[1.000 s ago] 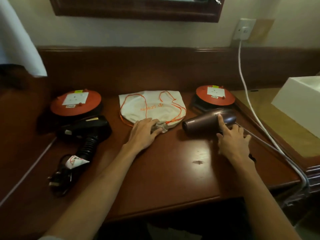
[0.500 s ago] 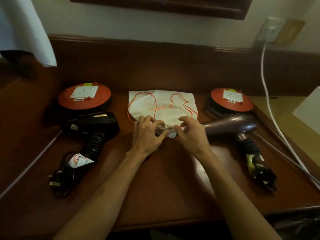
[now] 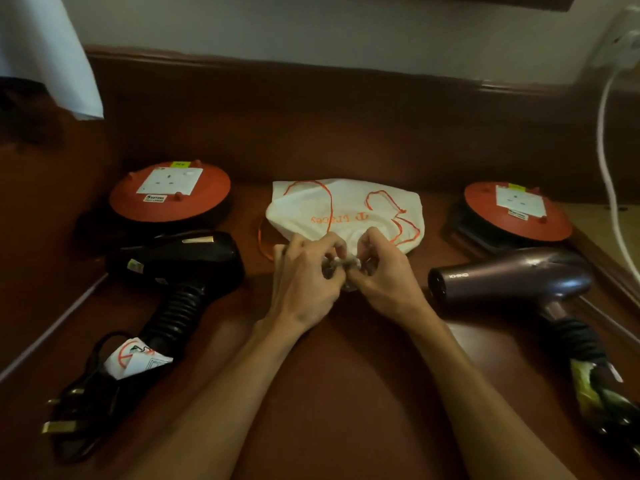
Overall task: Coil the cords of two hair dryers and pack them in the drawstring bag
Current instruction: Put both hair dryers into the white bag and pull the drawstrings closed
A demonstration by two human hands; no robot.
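A white drawstring bag [image 3: 346,209] with orange cords and orange lettering lies flat at the middle back of the wooden desk. My left hand [image 3: 304,275] and my right hand [image 3: 384,271] both pinch its gathered mouth at the near edge. A black hair dryer [image 3: 180,261] lies to the left, its black cord [image 3: 86,403] bundled with a white tag and the plug near the front. A purple-brown hair dryer [image 3: 512,278] lies to the right, its cord bundle [image 3: 599,396] at the front right.
Two red cord reels with sockets sit at the back, the left reel [image 3: 169,192] and the right reel [image 3: 516,209]. A white cable [image 3: 609,181] hangs from a wall socket at the far right. A white lampshade [image 3: 45,53] hangs at the upper left.
My right hand left the purple-brown hair dryer and came over to the bag's mouth. Both hands now pinch the gathered opening, fingers curled tighter than half a second ago.
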